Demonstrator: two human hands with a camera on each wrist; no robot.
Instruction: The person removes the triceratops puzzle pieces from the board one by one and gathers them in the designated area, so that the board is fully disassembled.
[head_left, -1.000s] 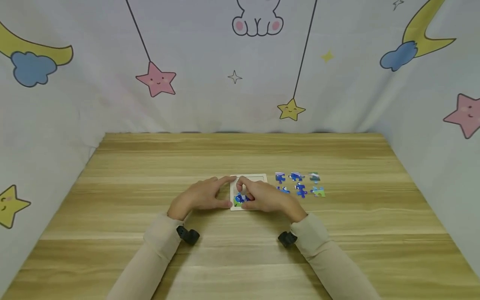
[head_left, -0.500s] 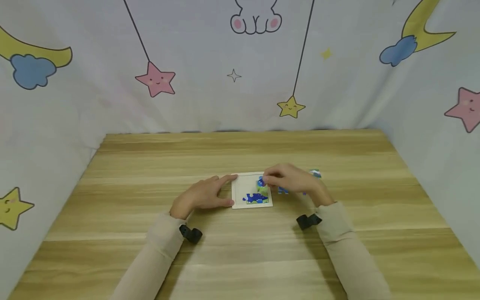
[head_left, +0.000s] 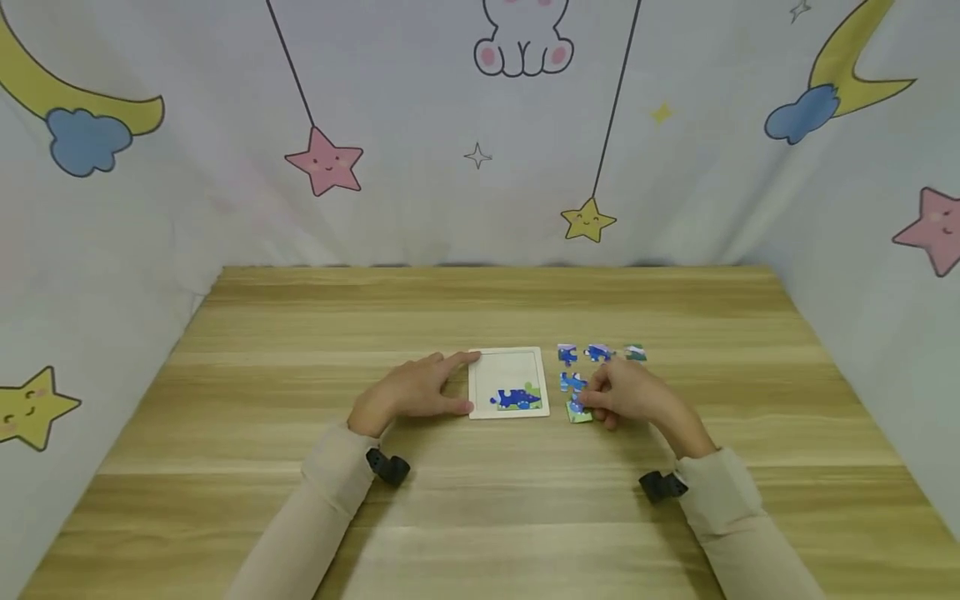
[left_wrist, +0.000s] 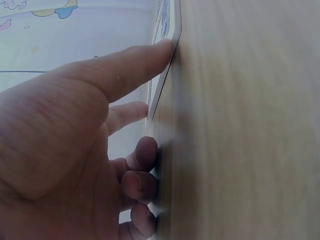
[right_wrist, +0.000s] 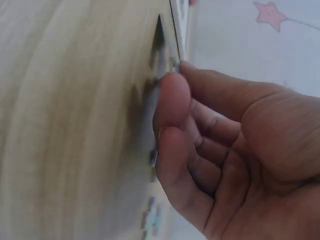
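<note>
A square white puzzle tray (head_left: 504,367) lies on the table in the head view. Joined blue and green jigsaw pieces (head_left: 516,399) lie in its lower right part. My left hand (head_left: 411,388) is at the tray's left side, index fingertip at the upper corner and thumb at the lower. In the left wrist view, the thumb (left_wrist: 135,67) reaches the tray edge while the other fingers bend loosely. To the right of the tray, my right hand (head_left: 630,390) pinches a blue and green jigsaw piece (head_left: 578,411) between thumb and fingers, low over the table.
Several loose jigsaw pieces lie right of the tray: a row at the back, including a blue one (head_left: 567,354) and a green-white one (head_left: 635,352), and another blue piece (head_left: 573,382) nearer. The right hand overlaps this area. A printed curtain (head_left: 420,225) stands behind the wooden table (head_left: 480,517).
My right hand has left the tray, carrying a blue and green jigsaw piece rightward and down beside the loose pieces. The tray's lower left is now bare. My left hand stays at the tray's edge.
</note>
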